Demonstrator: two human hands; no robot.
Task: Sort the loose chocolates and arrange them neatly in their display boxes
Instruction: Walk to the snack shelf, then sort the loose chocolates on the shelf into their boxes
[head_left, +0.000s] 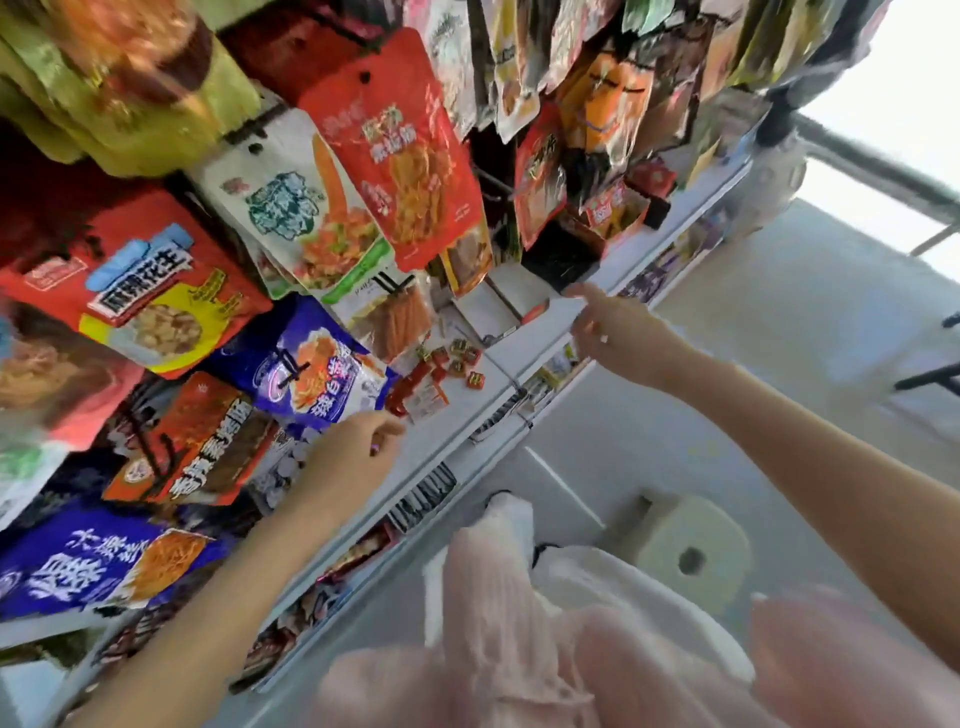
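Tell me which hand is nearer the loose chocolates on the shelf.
Left. The left hand is just below the loose chocolates, short of them. The right hand is farther off, beside the white box.

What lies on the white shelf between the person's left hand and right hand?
In the head view, loose red-wrapped chocolates lie scattered on the white shelf between the left hand and right hand, with a white display box just behind them.
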